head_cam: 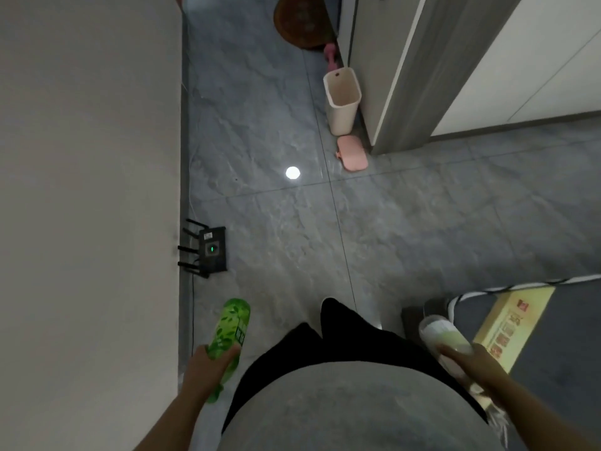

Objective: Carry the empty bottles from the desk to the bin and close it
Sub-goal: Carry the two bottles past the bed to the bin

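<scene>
Green-labelled clear plastic bottle (231, 330), lower left of frame, held in left hand (203, 374), fingers curled round its lower body. Pale translucent plastic bottle (444, 336), lower right, gripped in right hand (471, 362), fingers wrapped round it. Cream open-topped plastic bin (343, 99) stands upper centre on grey tiled floor (406, 222); pink flat lid (352, 153) lies just beside its base. Judged: carrying under way; dropping in and closing remain
</scene>
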`<state>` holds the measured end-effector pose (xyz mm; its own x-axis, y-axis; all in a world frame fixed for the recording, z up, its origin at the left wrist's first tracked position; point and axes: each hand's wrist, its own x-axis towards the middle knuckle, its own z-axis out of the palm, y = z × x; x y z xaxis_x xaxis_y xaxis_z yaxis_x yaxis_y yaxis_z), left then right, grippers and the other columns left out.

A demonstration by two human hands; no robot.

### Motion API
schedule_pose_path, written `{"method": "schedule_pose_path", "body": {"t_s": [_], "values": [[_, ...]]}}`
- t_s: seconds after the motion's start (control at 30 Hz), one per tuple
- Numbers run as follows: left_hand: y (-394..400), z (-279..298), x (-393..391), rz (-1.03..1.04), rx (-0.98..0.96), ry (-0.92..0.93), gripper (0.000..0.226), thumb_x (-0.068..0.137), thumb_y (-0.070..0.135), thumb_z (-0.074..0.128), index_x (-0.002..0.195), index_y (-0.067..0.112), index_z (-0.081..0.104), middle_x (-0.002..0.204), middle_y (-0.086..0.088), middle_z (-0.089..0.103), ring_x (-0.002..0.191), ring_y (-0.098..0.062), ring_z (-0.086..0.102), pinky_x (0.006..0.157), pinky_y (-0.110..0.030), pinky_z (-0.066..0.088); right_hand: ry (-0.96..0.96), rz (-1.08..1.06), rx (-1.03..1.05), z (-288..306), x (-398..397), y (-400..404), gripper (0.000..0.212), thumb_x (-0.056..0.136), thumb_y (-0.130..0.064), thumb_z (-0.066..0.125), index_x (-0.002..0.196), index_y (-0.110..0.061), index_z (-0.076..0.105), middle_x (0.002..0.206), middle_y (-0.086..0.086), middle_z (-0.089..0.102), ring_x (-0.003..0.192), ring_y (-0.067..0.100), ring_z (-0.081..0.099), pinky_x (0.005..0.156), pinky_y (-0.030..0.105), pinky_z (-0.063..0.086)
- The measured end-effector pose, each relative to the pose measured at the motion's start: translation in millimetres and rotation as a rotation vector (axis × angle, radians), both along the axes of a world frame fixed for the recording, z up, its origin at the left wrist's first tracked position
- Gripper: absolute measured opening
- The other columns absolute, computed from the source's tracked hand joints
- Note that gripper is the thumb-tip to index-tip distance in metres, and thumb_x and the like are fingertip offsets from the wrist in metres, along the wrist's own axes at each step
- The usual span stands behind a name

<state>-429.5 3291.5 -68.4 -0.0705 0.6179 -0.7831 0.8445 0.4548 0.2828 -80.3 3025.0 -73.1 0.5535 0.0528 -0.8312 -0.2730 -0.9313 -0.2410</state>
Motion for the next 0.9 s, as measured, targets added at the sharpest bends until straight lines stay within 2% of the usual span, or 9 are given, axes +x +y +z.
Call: {"method": "schedule_pose_path", "body": {"t_s": [0.13,0.23,0.33,0.4,0.47,0.57,0.67,0.77,0.9], "values": [[31,-2,15,0.01,-0.039,0.091,0.06,0.078,0.045,0.069,0.112,-0.003,0.056,0.106,-0.023,0.064,0.085,-0.033,0.061,0.05,-0.028,0.045,-0.057,0.056,0.083,8,56,89,0.055,0.079,-0.029,0.072,0.112,0.012,0.056,0.098,0.03,0.063,0.091,0.049,0.064,0.066,0.045,0.05],[60,-4,26,0.034,-0.085,0.126,0.059,0.079,0.045,0.067,0.109,-0.006,0.061,0.109,-0.026,0.064,0.095,-0.034,0.062,0.069,-0.029,0.043,-0.053,0.071,0.101,10,83,149,0.057,0.078,-0.033,0.073,0.113,0.008,0.056,0.099,0.028,0.063,0.08,0.042,0.066,0.061,0.042,0.05],[104,-7,40,0.061,-0.113,0.133,0.055,0.08,0.04,0.068,0.104,-0.01,0.064,0.111,-0.029,0.064,0.094,-0.033,0.063,0.072,-0.029,0.04,-0.05,0.1,0.11,4,101,199,0.052,0.079,-0.03,0.072,0.115,0.003,0.055,0.091,0.02,0.059,0.068,0.03,0.06,0.05,0.034,0.048],[141,-8,52,0.032,-0.098,0.133,0.055,0.08,0.041,0.068,0.106,-0.008,0.064,0.118,-0.028,0.062,0.094,-0.03,0.062,0.072,-0.029,0.04,-0.058,0.108,0.093,-2,108,226,0.046,0.079,-0.028,0.073,0.107,0.005,0.06,0.075,0.016,0.062,0.059,0.028,0.059,0.042,0.03,0.047],[184,-8,67,-0.025,-0.083,0.164,0.058,0.079,0.045,0.067,0.108,-0.005,0.06,0.113,-0.027,0.064,0.095,-0.033,0.063,0.073,-0.033,0.043,-0.07,0.11,0.059,-7,113,248,0.045,0.078,-0.027,0.074,0.103,0.008,0.062,0.077,0.018,0.064,0.063,0.028,0.06,0.048,0.03,0.044],[250,1,96,-0.044,-0.037,0.142,0.064,0.076,0.051,0.068,0.11,-0.003,0.058,0.098,-0.02,0.065,0.072,-0.029,0.064,0.062,-0.032,0.049,-0.047,0.051,0.028,-11,115,270,0.049,0.078,-0.026,0.074,0.107,0.012,0.061,0.092,0.026,0.064,0.079,0.035,0.062,0.06,0.035,0.045],[315,7,130,-0.101,-0.018,0.063,0.08,0.064,0.061,0.067,0.114,-0.001,0.056,0.105,-0.02,0.064,0.085,-0.032,0.063,0.068,-0.034,0.053,-0.005,-0.031,0.005,-12,120,287,0.051,0.077,-0.022,0.075,0.11,0.012,0.057,0.101,0.032,0.064,0.089,0.044,0.063,0.074,0.047,0.05],[369,14,167,-0.126,0.039,0.036,0.087,0.052,0.06,0.062,0.115,0.0,0.056,0.106,-0.019,0.062,0.093,-0.033,0.062,0.075,-0.037,0.052,0.045,-0.075,-0.04,-14,128,302,0.048,0.079,-0.021,0.074,0.105,0.017,0.061,0.099,0.037,0.066,0.085,0.042,0.066,0.066,0.038,0.045],[422,8,212,-0.17,0.055,0.01,0.063,0.062,0.059,0.067,0.097,0.008,0.057,0.099,-0.017,0.062,0.085,-0.028,0.059,0.071,-0.031,0.044,0.063,-0.146,-0.055,-19,152,337,0.043,0.076,-0.021,0.076,0.096,0.016,0.065,0.094,0.036,0.068,0.081,0.039,0.065,0.066,0.036,0.042]]}}
